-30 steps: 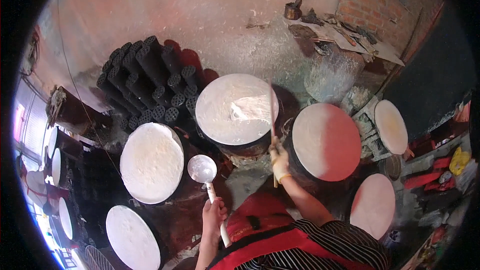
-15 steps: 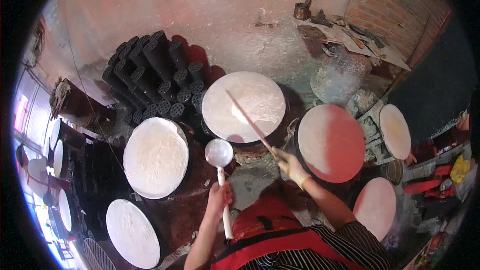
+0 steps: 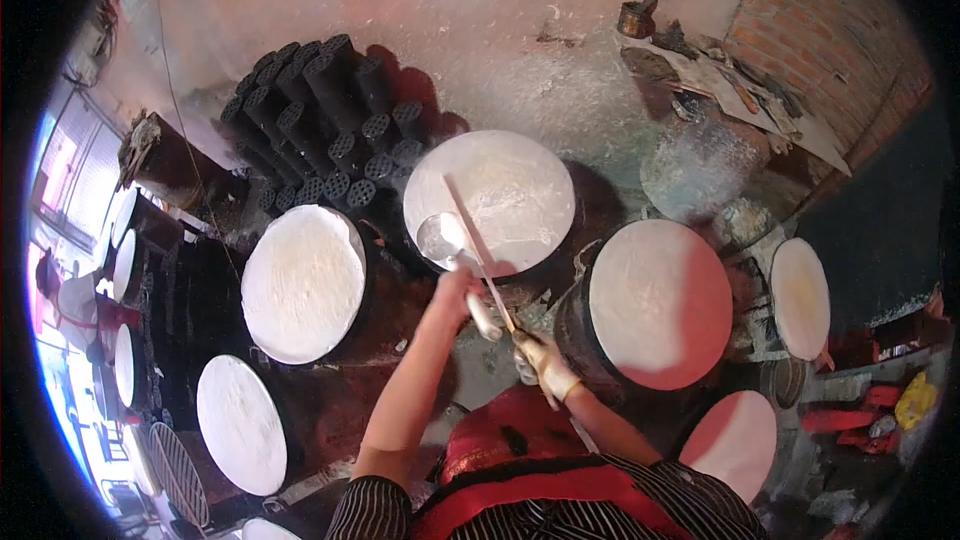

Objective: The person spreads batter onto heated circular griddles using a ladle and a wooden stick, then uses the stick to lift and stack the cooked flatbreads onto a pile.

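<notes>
Left hand (image 3: pixel 458 298) gripping one ladle (image 3: pixel 436 236), gloved right hand (image 3: pixel 545 365) gripping one wooden stick (image 3: pixel 464 219), both over one far griddle (image 3: pixel 530 178), one left griddle (image 3: pixel 303 285), one right griddle (image 3: pixel 655 305) flanking.

The middle griddle (image 3: pixel 530 188) stood ahead, beneath ladle (image 3: pixel 438 238) and stick (image 3: pixel 468 225), between the left griddle (image 3: pixel 303 285) and right griddle (image 3: pixel 660 303); a briquette stack (image 3: pixel 318 125) rose behind the left griddle.
</notes>
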A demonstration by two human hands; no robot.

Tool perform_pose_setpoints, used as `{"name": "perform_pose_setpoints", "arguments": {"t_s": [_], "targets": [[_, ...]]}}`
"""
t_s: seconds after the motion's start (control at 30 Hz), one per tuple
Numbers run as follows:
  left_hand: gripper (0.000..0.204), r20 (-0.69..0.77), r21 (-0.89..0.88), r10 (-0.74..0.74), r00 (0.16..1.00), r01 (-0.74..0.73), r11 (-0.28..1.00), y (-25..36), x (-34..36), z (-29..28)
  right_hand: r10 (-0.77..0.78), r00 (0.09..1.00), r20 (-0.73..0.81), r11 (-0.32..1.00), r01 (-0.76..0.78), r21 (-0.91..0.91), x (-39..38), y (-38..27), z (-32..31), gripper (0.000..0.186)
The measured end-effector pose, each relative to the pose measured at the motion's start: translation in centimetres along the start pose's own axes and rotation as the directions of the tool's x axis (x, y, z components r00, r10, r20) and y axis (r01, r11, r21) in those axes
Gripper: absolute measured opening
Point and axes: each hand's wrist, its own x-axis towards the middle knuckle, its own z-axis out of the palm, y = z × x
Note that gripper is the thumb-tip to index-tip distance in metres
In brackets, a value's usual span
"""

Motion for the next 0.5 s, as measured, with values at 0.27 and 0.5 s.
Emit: {"name": "perform_pose_setpoints", "arguments": {"t_s": [0.27,0.5], "targets": [[0.008,0.350,-0.245,-0.172,0.921,0.267,0.932,6.2,-12.9,-0.6,-0.531,0.836,-0.135,0.775,0.415,-0.478,2.9,-10.2,-4.1,0.044],[0.009,0.148,-0.255,-0.264,0.953,0.294,0.921,5.7,-15.1,-9.1,-0.391,0.909,0.142,0.614,0.373,-0.696,0.6,-0.5,-3.8,0.053]]}}
